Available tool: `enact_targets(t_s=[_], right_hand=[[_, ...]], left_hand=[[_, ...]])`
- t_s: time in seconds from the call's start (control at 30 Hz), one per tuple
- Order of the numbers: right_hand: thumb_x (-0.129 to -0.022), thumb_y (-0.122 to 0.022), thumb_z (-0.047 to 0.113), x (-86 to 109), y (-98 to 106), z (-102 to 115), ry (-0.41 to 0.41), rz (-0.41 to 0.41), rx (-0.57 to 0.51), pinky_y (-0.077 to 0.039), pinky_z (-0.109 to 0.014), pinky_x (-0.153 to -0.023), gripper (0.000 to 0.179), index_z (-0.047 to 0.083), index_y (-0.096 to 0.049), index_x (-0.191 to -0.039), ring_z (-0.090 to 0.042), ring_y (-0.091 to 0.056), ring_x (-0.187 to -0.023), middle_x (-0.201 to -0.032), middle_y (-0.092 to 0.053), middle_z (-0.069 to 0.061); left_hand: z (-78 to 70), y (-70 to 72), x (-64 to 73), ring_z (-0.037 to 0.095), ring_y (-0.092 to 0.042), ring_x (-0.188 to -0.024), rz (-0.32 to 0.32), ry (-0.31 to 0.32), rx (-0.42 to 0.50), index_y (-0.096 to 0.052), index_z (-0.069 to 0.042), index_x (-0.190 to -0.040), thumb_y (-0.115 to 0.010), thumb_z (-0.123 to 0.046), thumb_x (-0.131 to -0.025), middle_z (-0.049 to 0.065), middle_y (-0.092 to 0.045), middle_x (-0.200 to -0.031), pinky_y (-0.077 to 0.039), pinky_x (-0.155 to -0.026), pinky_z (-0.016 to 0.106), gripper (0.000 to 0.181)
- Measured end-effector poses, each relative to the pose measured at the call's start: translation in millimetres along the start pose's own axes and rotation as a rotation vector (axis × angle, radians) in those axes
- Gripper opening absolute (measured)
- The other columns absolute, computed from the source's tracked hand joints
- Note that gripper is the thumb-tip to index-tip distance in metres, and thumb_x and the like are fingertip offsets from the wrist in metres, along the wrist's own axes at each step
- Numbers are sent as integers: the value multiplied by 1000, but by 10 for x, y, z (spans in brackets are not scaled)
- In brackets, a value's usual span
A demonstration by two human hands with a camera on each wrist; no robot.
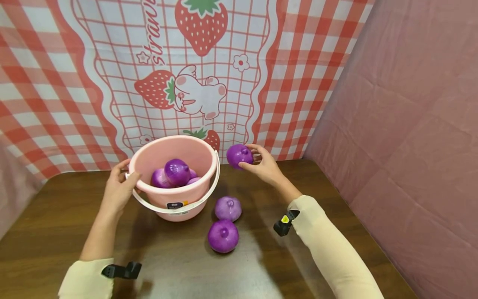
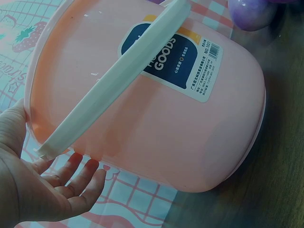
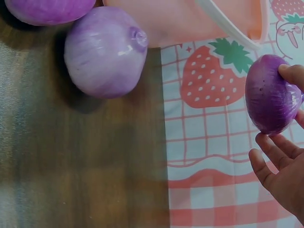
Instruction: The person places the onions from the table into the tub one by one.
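Note:
A pink bucket (image 1: 175, 207) with a white handle (image 1: 192, 206) stands on the table, several purple onions (image 1: 177, 172) inside it. My left hand (image 1: 118, 189) grips the bucket's rim at its left side, thumb over the edge; the left wrist view shows the fingers under the rim beside the handle's end. To the right of the bucket, my right hand (image 1: 263, 166) holds a purple onion (image 1: 239, 156) above the table, between thumb and fingers. Two more onions sit in front of the bucket: a paler onion (image 1: 228, 208) and a darker onion (image 1: 223, 236).
The brown wooden table (image 1: 179, 265) reaches back to a red-and-white checked cloth (image 1: 295, 83) printed with strawberries. A pink cloth (image 1: 410, 104) hangs along the right side. Black wrist mounts (image 1: 123, 270) sit on both sleeves.

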State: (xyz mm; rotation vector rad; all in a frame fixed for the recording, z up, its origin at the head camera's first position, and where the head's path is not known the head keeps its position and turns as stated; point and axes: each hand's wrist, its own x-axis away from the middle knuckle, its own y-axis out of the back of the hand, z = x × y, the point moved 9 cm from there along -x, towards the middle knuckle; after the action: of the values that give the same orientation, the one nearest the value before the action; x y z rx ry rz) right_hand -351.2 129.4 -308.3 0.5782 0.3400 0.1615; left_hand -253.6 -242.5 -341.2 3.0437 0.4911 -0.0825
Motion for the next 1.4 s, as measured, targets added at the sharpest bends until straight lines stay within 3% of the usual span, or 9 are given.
enact_targets(t_s=[0.33, 0.57, 0.87, 1.13, 1.3, 1.4], right_hand=[[-76, -77, 24, -87, 80, 188, 30, 5, 32, -52, -44, -88, 65, 11, -48, -133, -31, -57, -103, -121, -55, -18], [-76, -77, 27, -145, 101, 321, 50, 12, 35, -51, -44, -87, 65, 13, -48, -133, -31, -54, -104, -120, -56, -16], [-77, -76, 29, -185, 78, 489, 63, 36, 12, -57, -32, -59, 66, 16, -46, -134, -28, -55, -101, -122, -52, -13], [-76, -77, 29, -248, 15, 626, 120, 39, 41, -52, -38, -84, 66, 14, -48, -134, -26, -57, -102, -121, -56, -13], [-75, -77, 30, -290, -33, 726, 141, 40, 43, -51, -38, -83, 66, 16, -49, -134, -25, -57, -101, -123, -56, -11], [-75, -77, 31, -304, -69, 773, 137, 46, 42, -52, -38, -82, 66, 18, -49, -133, -24, -57, -101, -122, -56, -10]], left_hand=[[2, -8, -11, -4, -51, -65, 1, 8, -10, -24, -3, -146, -51, -8, -90, 1, -45, -103, -49, -53, 13, 62], [-1, 2, -7, -4, -52, -65, -1, 0, -12, -25, -3, -145, -52, -8, -90, -7, -47, -93, -50, -54, 13, 62], [6, -3, 1, -4, -51, -66, -1, 9, -10, -24, -3, -145, -52, -9, -90, -4, -46, -96, -49, -53, 13, 62], [4, 0, 3, -3, -51, -64, 2, 5, -11, -24, -2, -145, -52, -9, -90, -5, -46, -95, -50, -53, 14, 62], [32, 0, -8, -4, -50, -65, -2, 24, -17, -23, -5, -147, -52, -8, -90, 0, -45, -100, -50, -53, 14, 63], [31, 2, -9, -4, -51, -65, -3, 26, -19, -24, -5, -147, -52, -9, -90, -3, -47, -96, -50, -54, 14, 63]])
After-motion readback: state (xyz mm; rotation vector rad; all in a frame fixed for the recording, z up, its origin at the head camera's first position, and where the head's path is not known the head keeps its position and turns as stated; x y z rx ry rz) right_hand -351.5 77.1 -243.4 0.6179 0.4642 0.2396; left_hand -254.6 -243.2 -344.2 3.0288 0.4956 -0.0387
